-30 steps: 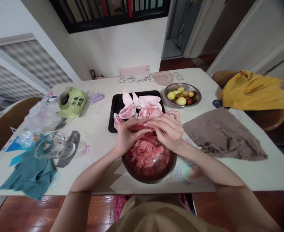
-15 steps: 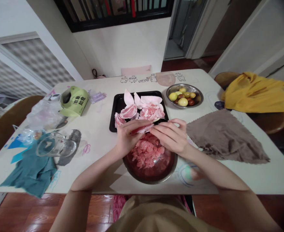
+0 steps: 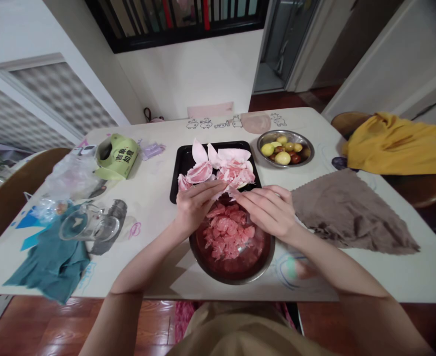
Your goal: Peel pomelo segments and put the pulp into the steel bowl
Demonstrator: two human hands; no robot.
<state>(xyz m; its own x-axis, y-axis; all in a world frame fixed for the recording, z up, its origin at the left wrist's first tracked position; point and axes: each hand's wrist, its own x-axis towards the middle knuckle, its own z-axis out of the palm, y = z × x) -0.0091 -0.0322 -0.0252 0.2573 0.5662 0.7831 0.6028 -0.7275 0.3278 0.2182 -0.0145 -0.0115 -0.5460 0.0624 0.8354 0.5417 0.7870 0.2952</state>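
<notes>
My left hand (image 3: 197, 205) and my right hand (image 3: 268, 210) meet above the far rim of a steel bowl (image 3: 233, 283). Their fingers are closed on a pomelo segment (image 3: 223, 193), its pale membrane showing between the fingertips; most of it is hidden. Peeled pink pomelo flesh (image 3: 227, 232) lies in pieces in the bowl below. Just beyond my hands is a black tray (image 3: 183, 155). White pieces of pomelo rind (image 3: 235, 155) and pink membrane scraps (image 3: 236, 172) are piled on it.
Back right stands a steel bowl of small fruit (image 3: 283, 148). A brown cloth (image 3: 355, 212) lies to the right, a yellow cloth (image 3: 399, 143) on a chair. Leftward are a glass jug (image 3: 88, 223), a teal cloth (image 3: 53, 262), a green paper holder (image 3: 119, 155) and a plastic bag (image 3: 69, 170).
My fingers have shifted on the pomelo segment; less red flesh and more pale membrane shows between them. My right hand has moved slightly right and down. The whole view has shifted a little.
</notes>
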